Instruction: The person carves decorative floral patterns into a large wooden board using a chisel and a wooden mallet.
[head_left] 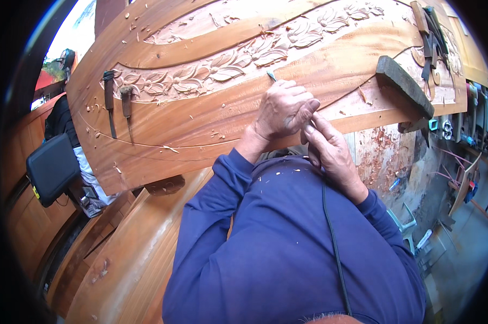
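My left hand (pixel 284 108) is closed round a slim carving tool, whose short bluish tip (pixel 271 75) points up toward the carved leaf band (pixel 222 70) on a large wooden panel (pixel 190 124). My right hand (pixel 330 148) is closed on the same tool at its lower end, just below my left hand; the fingers hide most of the handle. Two chisels (pixel 126 102) lie at the band's left end. A long dark block (pixel 403 83) rests toward the right, and more tools (pixel 431 40) lie at the upper right.
A black case (pixel 52 168) stands at the left. Wooden boards (pixel 109 270) lie below the panel's left part. At the right are assorted tools and timber (pixel 459 178), with a pale green plastic item (pixel 403 227) low down. A dark cord (pixel 333 243) runs over my front. Shavings are scattered on the panel.
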The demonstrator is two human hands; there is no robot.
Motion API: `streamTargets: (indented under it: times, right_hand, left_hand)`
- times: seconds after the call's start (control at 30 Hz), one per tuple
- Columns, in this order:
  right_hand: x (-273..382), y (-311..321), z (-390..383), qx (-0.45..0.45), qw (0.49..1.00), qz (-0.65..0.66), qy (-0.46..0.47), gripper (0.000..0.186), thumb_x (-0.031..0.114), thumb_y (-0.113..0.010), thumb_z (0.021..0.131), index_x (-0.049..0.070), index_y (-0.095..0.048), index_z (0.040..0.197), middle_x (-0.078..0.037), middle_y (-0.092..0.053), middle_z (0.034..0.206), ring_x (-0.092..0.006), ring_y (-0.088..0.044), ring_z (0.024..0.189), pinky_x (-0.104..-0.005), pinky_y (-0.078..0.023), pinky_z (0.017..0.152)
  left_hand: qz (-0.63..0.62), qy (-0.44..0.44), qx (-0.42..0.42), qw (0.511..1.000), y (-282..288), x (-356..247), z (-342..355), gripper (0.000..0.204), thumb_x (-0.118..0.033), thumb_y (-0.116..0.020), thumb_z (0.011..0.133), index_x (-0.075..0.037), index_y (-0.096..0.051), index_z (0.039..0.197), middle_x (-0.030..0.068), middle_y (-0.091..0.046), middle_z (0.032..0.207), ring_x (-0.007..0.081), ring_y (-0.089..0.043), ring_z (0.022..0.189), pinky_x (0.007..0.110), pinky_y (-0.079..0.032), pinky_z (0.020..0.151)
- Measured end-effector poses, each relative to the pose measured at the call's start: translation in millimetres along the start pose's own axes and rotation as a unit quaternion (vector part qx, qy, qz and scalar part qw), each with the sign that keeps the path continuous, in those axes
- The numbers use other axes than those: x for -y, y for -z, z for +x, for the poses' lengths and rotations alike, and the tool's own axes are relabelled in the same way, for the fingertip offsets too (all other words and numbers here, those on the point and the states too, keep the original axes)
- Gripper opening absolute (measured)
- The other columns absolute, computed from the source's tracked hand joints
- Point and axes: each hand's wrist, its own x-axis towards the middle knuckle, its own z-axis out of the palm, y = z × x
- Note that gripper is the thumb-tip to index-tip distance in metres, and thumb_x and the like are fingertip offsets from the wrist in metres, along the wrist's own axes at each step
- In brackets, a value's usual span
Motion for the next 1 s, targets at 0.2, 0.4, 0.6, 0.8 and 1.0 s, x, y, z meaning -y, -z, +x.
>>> streamTargets:
  times: [0.2,0.4,0.6,0.8,1.0]
  right_hand:
    - [-7,-36,2,-0.053,0.998,-0.011,0.045,0.053,0.013,-0.056,0.112,0.001,-0.043,0.162,0.0,-0.059,0.089,-0.002,-0.045,0.053,-0.0201,-0.037,0.046]
    - [-17,-59,1,-0.113,0.991,0.005,0.071,0.051,0.012,-0.056,0.112,0.0,-0.045,0.16,0.0,-0.06,0.086,-0.0015,-0.044,0.05,-0.0198,-0.036,0.044]
    - [-14,-55,5,-0.133,0.988,0.018,0.078,0.047,0.013,-0.058,0.111,-0.001,-0.053,0.155,-0.001,-0.063,0.085,-0.0006,-0.042,0.047,-0.0194,-0.033,0.041]
    - [-21,-59,6,-0.127,0.987,0.023,0.093,0.044,0.01,-0.06,0.11,0.0,-0.057,0.152,-0.002,-0.065,0.087,-0.0017,-0.051,0.055,-0.0183,-0.039,0.049]
    - [-67,-75,-3,-0.15,0.971,-0.008,0.188,0.042,0.008,-0.06,0.11,-0.005,-0.058,0.15,-0.004,-0.067,0.093,-0.0053,-0.061,0.082,-0.0194,-0.049,0.073]
  left_hand:
    - [-0.099,0.004,-0.025,0.995,4,16,-2,0.044,-0.033,-0.054,0.108,-0.01,-0.062,0.071,0.0097,-0.06,0.066,0.0328,-0.057,0.063,0.043,-0.042,0.066]
    - [-0.158,0.001,-0.028,0.987,5,23,-3,0.047,-0.03,-0.052,0.108,-0.01,-0.063,0.068,0.0098,-0.063,0.065,0.0328,-0.059,0.062,0.043,-0.043,0.067]
    - [-0.187,0.032,-0.041,0.981,1,23,-1,0.047,-0.028,-0.052,0.109,-0.01,-0.066,0.068,0.0084,-0.067,0.065,0.0302,-0.063,0.063,0.042,-0.045,0.071]
    - [-0.19,-0.028,-0.1,0.976,5,24,0,0.045,-0.024,-0.048,0.11,-0.009,-0.065,0.071,0.0072,-0.066,0.066,0.0292,-0.061,0.061,0.041,-0.044,0.075]
    - [-0.138,-0.086,-0.074,0.984,20,16,-20,0.036,-0.019,-0.055,0.102,-0.008,-0.061,0.068,0.0088,-0.06,0.065,0.0306,-0.055,0.061,0.041,-0.044,0.073]
